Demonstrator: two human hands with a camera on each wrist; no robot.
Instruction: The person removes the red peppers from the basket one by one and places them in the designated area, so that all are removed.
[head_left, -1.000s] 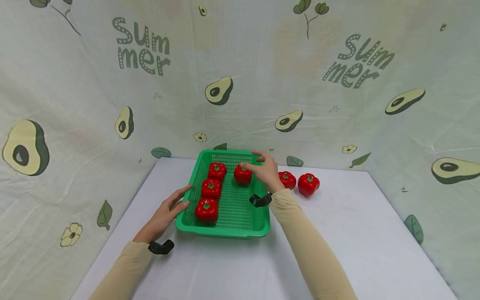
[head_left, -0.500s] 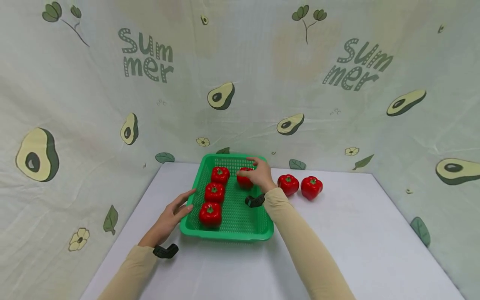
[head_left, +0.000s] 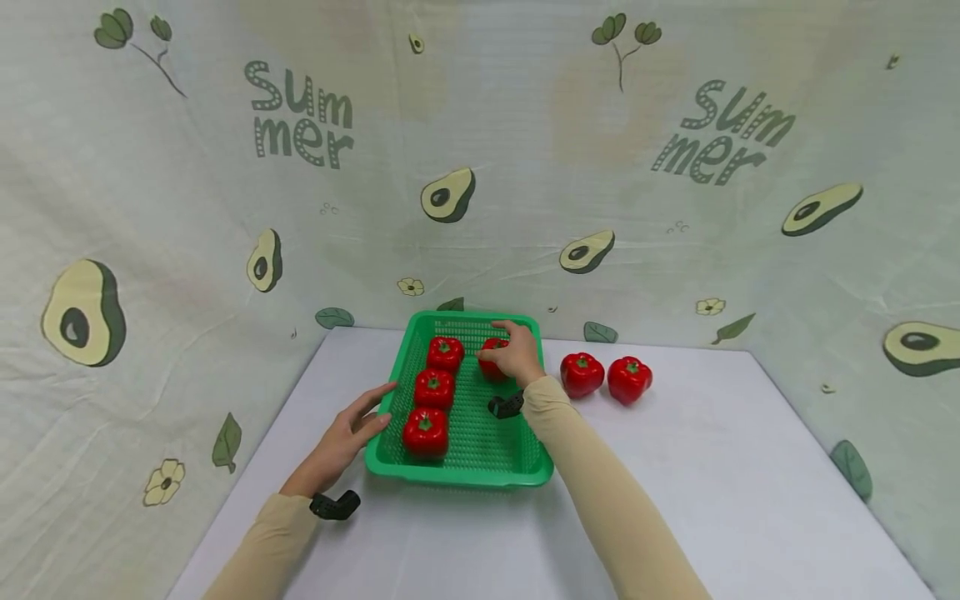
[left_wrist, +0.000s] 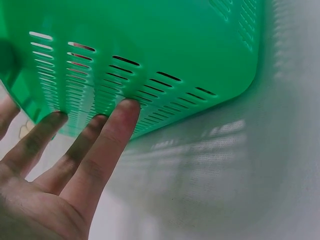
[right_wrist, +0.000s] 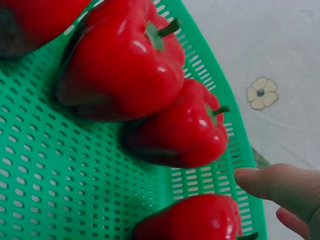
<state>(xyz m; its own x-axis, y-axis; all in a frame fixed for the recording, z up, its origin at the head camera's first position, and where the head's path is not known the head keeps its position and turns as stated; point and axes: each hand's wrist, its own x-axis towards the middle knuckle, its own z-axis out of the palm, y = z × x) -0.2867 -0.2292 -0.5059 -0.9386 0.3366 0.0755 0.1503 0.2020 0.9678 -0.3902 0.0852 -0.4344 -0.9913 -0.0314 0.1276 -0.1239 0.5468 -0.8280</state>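
In the head view my left hand (head_left: 341, 437) rests against the left side of a green plastic basket (head_left: 459, 477). Its straight fingers touch the slotted outer wall in the left wrist view. Three red bell peppers, among them the front one (head_left: 426, 433), stand in a row along the basket's left side. My right hand (head_left: 517, 354) is over another bell pepper (head_left: 492, 367) at the back right inside the basket, partly covering it. From the right wrist, the thumb (right_wrist: 270, 184) shows straight and apart from that bell pepper (right_wrist: 195, 220), whose stem faces up.
Two more red bell peppers, one nearer (head_left: 582, 375) and one farther right (head_left: 630, 379), stand on the white table (head_left: 720, 467) right of the basket. A patterned cloth (head_left: 525, 150) hangs behind and along both sides.
My right hand has shifted left relative to the basket and now covers more of the bell pepper there. The left hand stays at the basket's side. The head view has shifted slightly.
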